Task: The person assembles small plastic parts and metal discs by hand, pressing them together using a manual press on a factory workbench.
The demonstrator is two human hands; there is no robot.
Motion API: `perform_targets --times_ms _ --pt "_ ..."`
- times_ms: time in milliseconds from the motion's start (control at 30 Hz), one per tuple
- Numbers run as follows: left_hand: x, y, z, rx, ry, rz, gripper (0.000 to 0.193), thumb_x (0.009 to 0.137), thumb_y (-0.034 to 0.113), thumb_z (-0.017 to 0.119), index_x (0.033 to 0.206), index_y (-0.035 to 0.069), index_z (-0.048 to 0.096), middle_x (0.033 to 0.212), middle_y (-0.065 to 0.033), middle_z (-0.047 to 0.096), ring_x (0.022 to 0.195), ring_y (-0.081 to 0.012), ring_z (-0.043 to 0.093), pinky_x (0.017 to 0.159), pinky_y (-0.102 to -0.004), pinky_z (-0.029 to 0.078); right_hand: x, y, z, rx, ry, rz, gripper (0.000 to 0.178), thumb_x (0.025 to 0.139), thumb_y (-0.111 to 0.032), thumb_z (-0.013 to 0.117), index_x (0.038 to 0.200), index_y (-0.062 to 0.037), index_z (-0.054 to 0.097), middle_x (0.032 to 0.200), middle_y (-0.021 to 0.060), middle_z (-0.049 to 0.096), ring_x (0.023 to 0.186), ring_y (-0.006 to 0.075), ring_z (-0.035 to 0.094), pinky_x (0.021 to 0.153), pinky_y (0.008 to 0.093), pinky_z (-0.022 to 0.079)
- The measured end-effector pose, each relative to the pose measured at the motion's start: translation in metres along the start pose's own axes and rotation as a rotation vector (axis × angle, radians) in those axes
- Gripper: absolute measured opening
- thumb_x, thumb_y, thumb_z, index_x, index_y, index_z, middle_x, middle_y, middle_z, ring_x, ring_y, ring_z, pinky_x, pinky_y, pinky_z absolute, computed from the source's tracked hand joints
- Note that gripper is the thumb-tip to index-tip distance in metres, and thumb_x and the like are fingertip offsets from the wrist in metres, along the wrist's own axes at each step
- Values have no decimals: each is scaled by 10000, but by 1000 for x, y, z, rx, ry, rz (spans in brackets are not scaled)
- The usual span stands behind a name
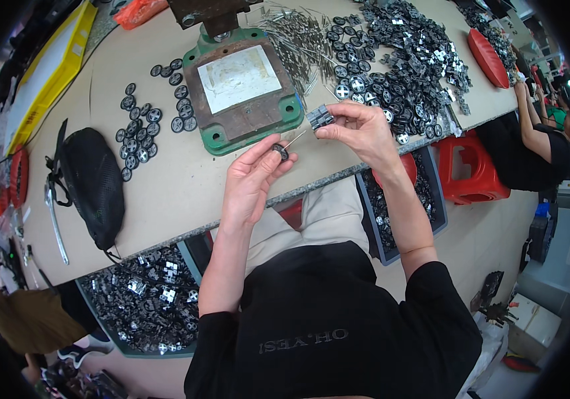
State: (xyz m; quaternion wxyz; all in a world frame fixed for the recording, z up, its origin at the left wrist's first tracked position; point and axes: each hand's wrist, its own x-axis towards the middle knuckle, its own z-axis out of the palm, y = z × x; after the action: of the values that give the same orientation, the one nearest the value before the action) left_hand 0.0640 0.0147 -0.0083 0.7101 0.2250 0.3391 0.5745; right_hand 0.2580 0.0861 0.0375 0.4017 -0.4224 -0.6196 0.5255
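Beige worktable [185,193] fills the view, seen from above, with 2 bare hands over its near edge. At far left a yellow tray [52,66] lies along the table's edge; nearer, a black mesh bag [92,183] lies on the table. Loose black wheels [140,130] are scattered beside a green press base [241,90]. Left hand [251,179] pinches 1 small black wheel [280,151] between thumb and fingertips. A thin metal pin [295,139], possibly fitted into that wheel, points toward the right hand [361,133], which pinches a small grey clip [320,117]. Behind it, a heap of dark parts [404,66] and a red tray [487,58].
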Motion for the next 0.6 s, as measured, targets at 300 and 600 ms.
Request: perform_targets --times_ms 300,600 --pt "-2 1 2 -7 19 -4 325 860 34 565 1175 -31 517 1054 -129 600 931 -251 618 831 -308 510 1 3 3 -175 -10 -42 286 679 -30 752 942 32 658 778 -22 567 613 20 387 530 183 317" --pt "-2 -1 3 39 22 29 302 873 29 539 1169 -25 522 1055 -146 602 927 -256 620 818 -301 527 0 -1 2 -233 -31 -45 295 668 -106 766 915 19 666 735 5 599 594 51 450 538 212 395"
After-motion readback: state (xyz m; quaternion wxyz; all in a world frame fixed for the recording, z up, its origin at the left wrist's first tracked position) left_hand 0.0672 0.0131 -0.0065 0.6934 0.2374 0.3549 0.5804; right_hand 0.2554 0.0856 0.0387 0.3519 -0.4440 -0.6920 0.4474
